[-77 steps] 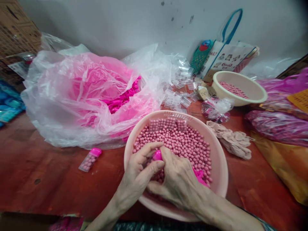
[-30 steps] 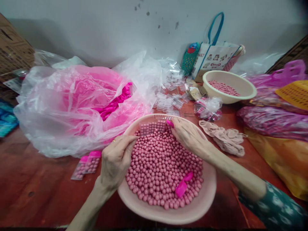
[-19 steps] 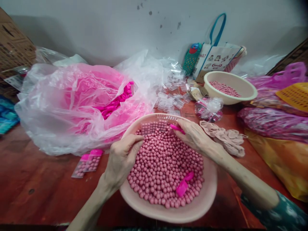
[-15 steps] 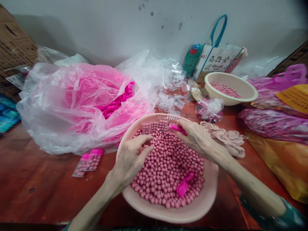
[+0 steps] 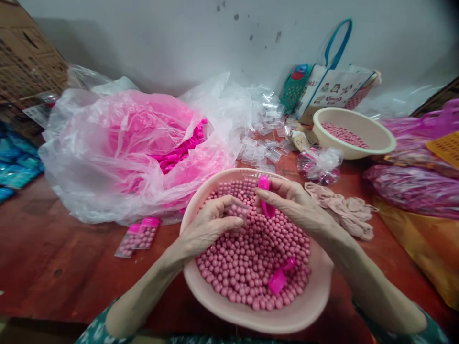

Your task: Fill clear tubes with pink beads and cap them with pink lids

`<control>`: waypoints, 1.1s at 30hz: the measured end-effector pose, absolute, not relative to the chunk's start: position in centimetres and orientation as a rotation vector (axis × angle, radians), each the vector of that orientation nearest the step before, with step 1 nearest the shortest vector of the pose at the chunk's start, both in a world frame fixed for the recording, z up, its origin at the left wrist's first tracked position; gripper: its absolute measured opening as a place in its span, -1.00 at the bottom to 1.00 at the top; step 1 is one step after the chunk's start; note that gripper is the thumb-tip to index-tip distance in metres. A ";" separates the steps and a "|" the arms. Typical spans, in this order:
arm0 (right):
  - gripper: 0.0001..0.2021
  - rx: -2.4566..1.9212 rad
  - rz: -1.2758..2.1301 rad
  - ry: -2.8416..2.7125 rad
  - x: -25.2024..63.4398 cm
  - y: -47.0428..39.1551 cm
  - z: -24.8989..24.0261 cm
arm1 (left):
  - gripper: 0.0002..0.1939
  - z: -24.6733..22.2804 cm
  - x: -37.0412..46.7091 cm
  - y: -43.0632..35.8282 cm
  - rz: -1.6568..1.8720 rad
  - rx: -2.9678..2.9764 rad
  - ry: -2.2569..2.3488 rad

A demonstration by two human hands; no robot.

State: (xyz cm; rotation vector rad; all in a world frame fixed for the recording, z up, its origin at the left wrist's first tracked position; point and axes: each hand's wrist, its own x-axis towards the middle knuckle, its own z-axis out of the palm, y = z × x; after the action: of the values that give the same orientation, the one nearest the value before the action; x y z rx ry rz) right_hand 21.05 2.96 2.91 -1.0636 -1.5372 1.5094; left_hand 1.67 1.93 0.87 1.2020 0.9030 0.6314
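Note:
Over a pale pink basin (image 5: 265,323) heaped with small pink balls (image 5: 240,272), my left hand (image 5: 208,224) pinches a small clear container (image 5: 238,211) with pink balls inside. Just to its right, my right hand (image 5: 296,203) grips a bright pink plastic cap (image 5: 264,183) between thumb and fingers. The cap and container are close but apart. Another bright pink piece (image 5: 281,277), shaped like a small scoop, lies on the balls near the basin's front right. Two filled clear containers with pink caps (image 5: 147,234) lie on the red table left of the basin.
A large plastic bag (image 5: 89,191) of pink caps spreads at the left. Behind the basin lie loose clear containers (image 5: 256,150). A cream bowl (image 5: 385,143) of pink pieces, a beige cloth (image 5: 340,208) and purple bags (image 5: 412,191) are on the right.
My left hand has risen slightly, and a ball-filled container now shows in its fingers. My right hand has turned the pink cap upright and brought it nearer. The view has shifted slightly.

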 end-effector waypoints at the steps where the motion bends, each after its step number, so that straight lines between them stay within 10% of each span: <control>1: -0.85 -1.080 1.520 -1.465 21.1 3.0 2.8 | -0.80 0.9 1.6 1.7 0.631 1.152 0.887; 14: -0.85 -1.071 1.519 -0.965 19.0 0.5 2.1 | -0.66 0.8 1.8 0.0 0.674 1.098 0.753; 28: -0.81 -0.991 0.614 -1.881 19.7 -1.4 2.1 | -0.94 1.1 1.1 0.2 0.641 1.092 0.766; 33: -0.84 -0.959 0.722 -1.967 20.6 -0.8 2.3 | -0.57 1.2 1.4 -0.6 0.659 1.011 0.820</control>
State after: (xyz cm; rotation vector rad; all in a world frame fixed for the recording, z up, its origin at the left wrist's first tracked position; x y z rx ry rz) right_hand 20.61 -0.81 2.32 -0.9592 -1.9668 0.7218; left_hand 1.41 -0.64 1.16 1.0109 0.8201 0.6594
